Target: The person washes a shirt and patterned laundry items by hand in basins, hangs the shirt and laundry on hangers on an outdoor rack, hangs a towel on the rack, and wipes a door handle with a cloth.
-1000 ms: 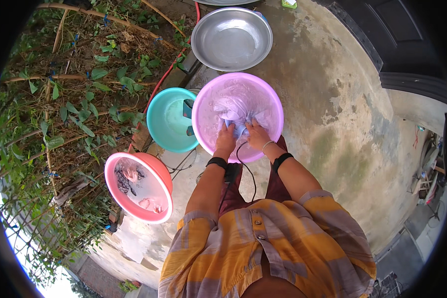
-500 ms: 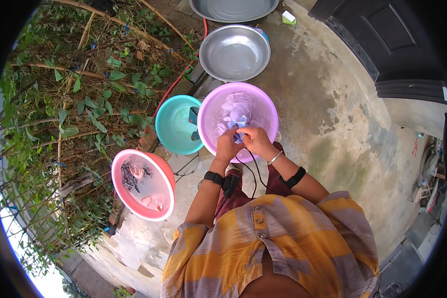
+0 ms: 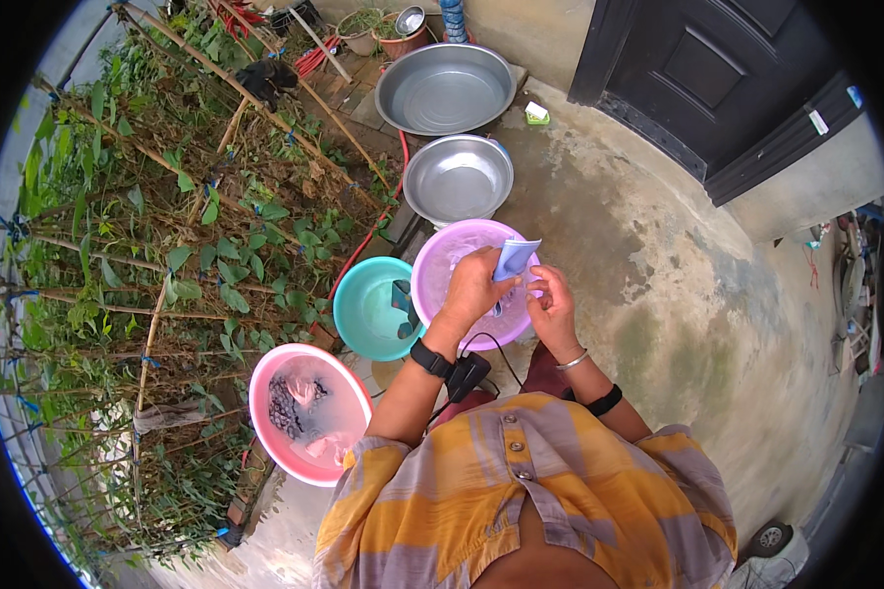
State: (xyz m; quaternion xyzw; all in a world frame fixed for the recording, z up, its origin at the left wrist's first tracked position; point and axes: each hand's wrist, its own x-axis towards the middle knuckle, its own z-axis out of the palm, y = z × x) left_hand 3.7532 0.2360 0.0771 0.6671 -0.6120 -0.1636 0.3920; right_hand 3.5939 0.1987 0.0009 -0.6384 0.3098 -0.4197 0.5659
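Observation:
My left hand (image 3: pixel 473 287) is closed on a pale blue-lavender cloth (image 3: pixel 517 258), raised over the purple basin (image 3: pixel 420 294). The cloth's folded, stiff-looking edge stands up beyond my thumb. Close to its right side is my right hand (image 3: pixel 554 312), with fingers curled in. What those fingertips hold, if anything, is too small to tell. Lavender fabric and water show in part inside the basin, mostly hidden by my hands.
A teal basin (image 3: pixel 342 319) with a dark piece inside adjoins the purple one. Nearer left, a pink basin (image 3: pixel 261 417) holds cloths in cloudy water. Two metal basins (image 3: pixel 506 187) (image 3: pixel 388 108) stand beyond. Staked plants (image 3: pixel 196 265) line the left; a dark door (image 3: pixel 707 74) is far right.
My hands have lifted the cloth and moved apart; earlier they were together on it low over the basin. The view has shifted, so the basins sit lower in the picture.

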